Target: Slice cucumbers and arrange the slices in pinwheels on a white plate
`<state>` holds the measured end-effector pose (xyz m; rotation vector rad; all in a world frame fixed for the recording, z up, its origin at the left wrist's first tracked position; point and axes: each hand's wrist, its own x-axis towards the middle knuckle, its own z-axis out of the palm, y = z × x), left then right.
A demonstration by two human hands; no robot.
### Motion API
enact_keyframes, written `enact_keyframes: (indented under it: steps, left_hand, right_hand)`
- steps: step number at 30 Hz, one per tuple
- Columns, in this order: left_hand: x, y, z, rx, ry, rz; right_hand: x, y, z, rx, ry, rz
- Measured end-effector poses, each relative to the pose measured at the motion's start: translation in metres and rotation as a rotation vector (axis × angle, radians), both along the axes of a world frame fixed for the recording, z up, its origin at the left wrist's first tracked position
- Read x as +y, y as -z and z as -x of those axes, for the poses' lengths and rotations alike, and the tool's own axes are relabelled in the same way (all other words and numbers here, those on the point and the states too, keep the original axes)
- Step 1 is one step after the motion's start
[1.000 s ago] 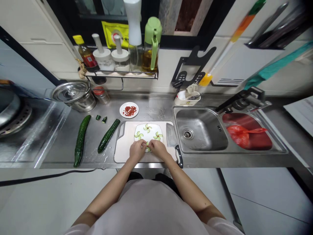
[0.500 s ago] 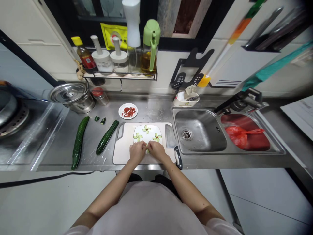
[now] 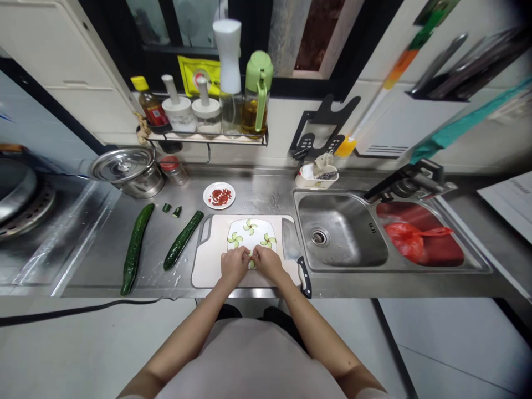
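Observation:
A white square plate [image 3: 246, 235] lies on the pale cutting board [image 3: 208, 272]. Pinwheels of thin cucumber slices [image 3: 250, 225] sit near its edges, with small red bits at their centres. My left hand [image 3: 235, 265] and my right hand [image 3: 266, 262] meet over the plate's near side. Their fingertips are pinched close together at another group of slices, which they partly hide. Right of the plate rests a kitchen knife [image 3: 291, 238], its black handle over the board's edge. Behind the board stands a small white plate [image 3: 208, 200] of chopped red pieces.
Left of the board lie a long cucumber [image 3: 136, 249], a cut cucumber [image 3: 183, 239] and two cucumber ends [image 3: 177, 211]. A steel pot [image 3: 143, 185] stands farther back. The double sink [image 3: 341, 233] is on the right, with a red plastic bag [image 3: 405, 241] in it.
The view has tilted slightly, so everything sits a little lower in the picture. Both hands stay over the plate's near side, with only small finger movement.

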<state>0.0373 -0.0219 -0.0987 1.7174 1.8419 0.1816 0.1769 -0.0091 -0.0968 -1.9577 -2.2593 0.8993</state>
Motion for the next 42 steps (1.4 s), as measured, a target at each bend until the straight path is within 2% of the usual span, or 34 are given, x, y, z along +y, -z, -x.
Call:
enact_keyframes:
  steps: [8, 15, 20, 26, 33, 36, 42]
  left_hand:
    - [0.003, -0.006, 0.004, -0.069, -0.061, -0.038]
    - [0.008, -0.015, 0.025, -0.182, -0.209, -0.162]
    - [0.021, -0.014, 0.043, -0.249, -0.334, -0.218]
    - [0.058, -0.010, 0.065, -0.275, -0.479, -0.298]
    - [0.119, -0.012, 0.083, -0.126, -0.572, -0.315]
    - [0.140, -0.011, 0.088, -0.027, -0.538, -0.288]
    - [0.171, -0.008, 0.093, 0.160, -0.387, -0.218]
  right_hand:
    - [0.006, -0.006, -0.010, 0.116, 0.083, -0.071]
    - [0.007, -0.016, -0.029, 0.349, 0.204, -0.209]
    - [0.003, -0.021, -0.039, 0.449, 0.244, -0.277]
    - [-0.001, -0.025, -0.037, 0.501, 0.254, -0.282]
    - [0.000, -0.021, -0.036, 0.505, 0.258, -0.279]
    - [0.000, -0.019, -0.038, 0.503, 0.268, -0.272]
    - [-0.001, -0.018, -0.044, 0.483, 0.283, -0.263]
